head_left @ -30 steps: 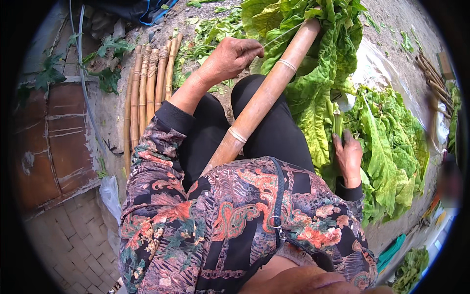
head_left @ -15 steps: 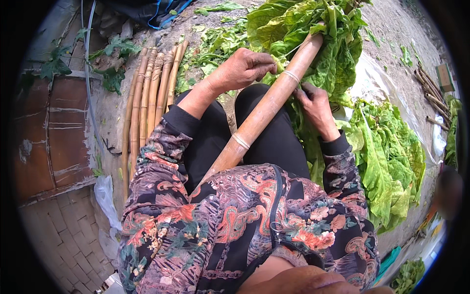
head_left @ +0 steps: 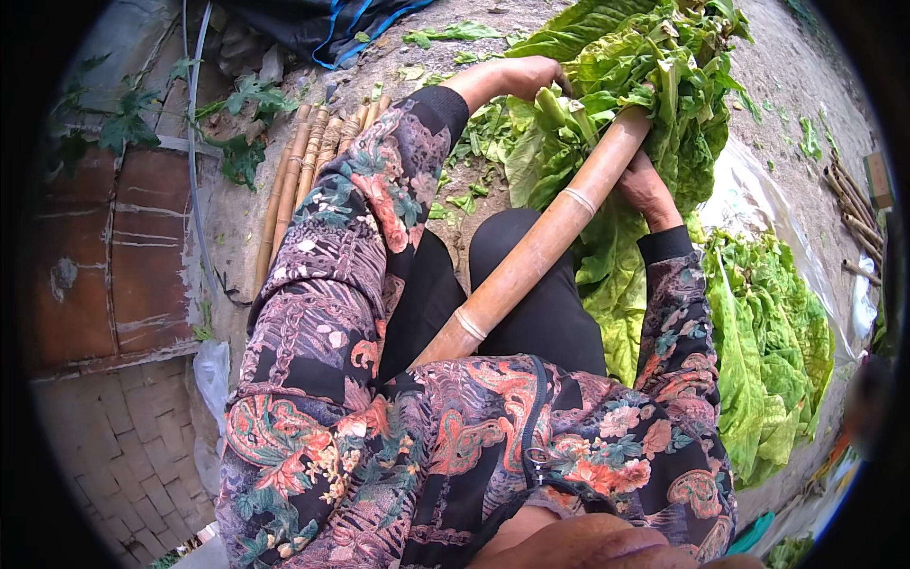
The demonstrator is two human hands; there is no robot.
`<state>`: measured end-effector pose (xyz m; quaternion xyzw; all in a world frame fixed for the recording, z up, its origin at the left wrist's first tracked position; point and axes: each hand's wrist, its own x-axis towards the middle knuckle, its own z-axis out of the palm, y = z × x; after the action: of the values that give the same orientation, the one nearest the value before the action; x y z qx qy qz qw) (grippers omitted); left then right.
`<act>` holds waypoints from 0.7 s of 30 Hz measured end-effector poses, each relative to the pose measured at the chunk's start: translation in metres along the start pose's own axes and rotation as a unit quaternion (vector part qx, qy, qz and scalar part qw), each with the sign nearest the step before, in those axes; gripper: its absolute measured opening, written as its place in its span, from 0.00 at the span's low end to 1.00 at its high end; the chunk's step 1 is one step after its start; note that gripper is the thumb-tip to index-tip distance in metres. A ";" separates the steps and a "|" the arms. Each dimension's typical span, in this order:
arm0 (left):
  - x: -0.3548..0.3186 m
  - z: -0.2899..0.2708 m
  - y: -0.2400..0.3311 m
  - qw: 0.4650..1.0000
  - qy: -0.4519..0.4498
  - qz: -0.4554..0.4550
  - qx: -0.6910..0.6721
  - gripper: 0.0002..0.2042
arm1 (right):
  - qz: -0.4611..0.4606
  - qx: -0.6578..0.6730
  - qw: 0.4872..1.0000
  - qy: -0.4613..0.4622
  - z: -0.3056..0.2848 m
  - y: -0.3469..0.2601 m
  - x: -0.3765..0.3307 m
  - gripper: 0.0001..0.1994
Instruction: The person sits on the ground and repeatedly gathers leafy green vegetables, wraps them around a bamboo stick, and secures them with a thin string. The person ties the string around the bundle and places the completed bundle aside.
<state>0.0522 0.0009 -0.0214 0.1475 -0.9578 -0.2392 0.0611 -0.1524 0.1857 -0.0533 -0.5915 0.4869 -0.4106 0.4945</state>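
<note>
A thick bamboo pole slants up and away from my torso, between my arms and over my black-clad knees. Large yellow-green leaves hang in a bunch around its far end. My left hand reaches across to the far left side of this bunch, its fingers curled in at the leaf stalks and partly hidden. My right hand is under the right side of the pole, against the hanging leaves. The pole and leaves cover its fingertips.
Several bamboo poles lie at the left. A pile of broad leaves rests at the right near a clear plastic sheet. Thin sticks lie at the far right, and a dark blue-edged cloth at the back.
My left hand has moved from beside the pole, up and away to the far side of the leaf bunch. My right hand has shifted slightly right along the pole's underside.
</note>
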 end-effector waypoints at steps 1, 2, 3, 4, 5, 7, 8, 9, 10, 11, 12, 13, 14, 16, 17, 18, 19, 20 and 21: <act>0.024 -0.022 0.023 0.993 -0.045 -0.095 -0.060 0.11 | -0.022 -0.005 0.999 0.026 -0.003 0.002 -0.002 0.15; 0.038 -0.048 0.057 0.987 -0.111 -0.108 -0.049 0.10 | -0.044 -0.011 0.998 0.053 -0.004 0.000 -0.005 0.14; 0.043 -0.056 0.068 0.988 -0.109 -0.099 0.037 0.10 | -0.072 -0.013 0.995 0.067 0.000 -0.003 -0.004 0.13; 0.051 -0.062 0.076 0.983 -0.108 -0.087 0.122 0.11 | -0.048 -0.091 0.990 0.093 -0.004 -0.006 -0.001 0.12; 0.053 -0.067 0.093 0.981 -0.047 -0.088 0.168 0.11 | -0.020 -0.168 0.978 0.122 -0.010 -0.009 0.005 0.12; 0.036 -0.071 0.127 0.979 0.084 -0.063 0.175 0.13 | -0.061 -0.177 0.951 0.247 -0.016 -0.012 0.012 0.13; 0.033 -0.074 0.147 0.986 0.062 -0.096 0.119 0.12 | -0.120 -0.190 0.924 0.309 -0.025 0.004 0.019 0.14; 0.018 -0.064 0.166 0.988 0.125 -0.068 0.061 0.10 | -0.113 -0.219 0.914 0.321 -0.026 0.006 0.023 0.14; 0.012 -0.058 0.190 0.987 0.102 -0.110 -0.052 0.11 | -0.132 -0.215 0.899 0.358 -0.034 0.033 0.040 0.15; 0.000 -0.039 0.201 0.982 0.124 -0.096 -0.100 0.11 | -0.069 -0.202 0.908 0.361 -0.025 0.032 0.047 0.17; -0.007 -0.016 0.218 0.976 0.125 -0.112 -0.139 0.10 | -0.054 -0.198 0.903 0.377 -0.019 0.041 0.057 0.16; -0.008 0.008 0.231 0.963 0.131 -0.128 -0.198 0.09 | -0.067 -0.195 0.897 0.391 -0.011 0.046 0.065 0.15; -0.002 0.031 0.242 0.966 0.181 -0.109 -0.150 0.09 | -0.091 -0.189 0.889 0.406 -0.008 0.047 0.066 0.15; 0.012 0.053 0.245 0.988 0.144 -0.055 -0.015 0.08 | -0.174 -0.120 0.898 0.386 0.002 0.062 0.052 0.14; 0.005 0.056 0.244 0.994 0.082 -0.070 0.008 0.08 | -0.232 -0.114 0.904 0.341 0.017 0.064 0.040 0.13; 0.005 0.058 0.245 0.997 0.040 -0.060 -0.016 0.08 | -0.210 -0.345 0.859 0.316 0.012 0.055 0.007 0.13; 0.001 0.055 0.245 0.998 0.031 -0.043 -0.025 0.08 | -0.276 -0.379 0.825 0.317 0.008 0.024 -0.038 0.13; 0.004 0.053 0.244 0.999 0.029 -0.016 -0.034 0.08 | -0.341 -0.420 0.779 0.318 -0.013 0.005 -0.082 0.13; 0.009 0.051 0.244 0.995 0.023 -0.012 -0.100 0.08 | -0.278 -0.493 0.762 0.316 -0.041 0.021 -0.120 0.15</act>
<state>-0.0277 0.2266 0.0502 0.1579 -0.9254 -0.3314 0.0946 -0.2182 0.2950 -0.0672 -0.6997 0.5651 -0.3969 -0.1828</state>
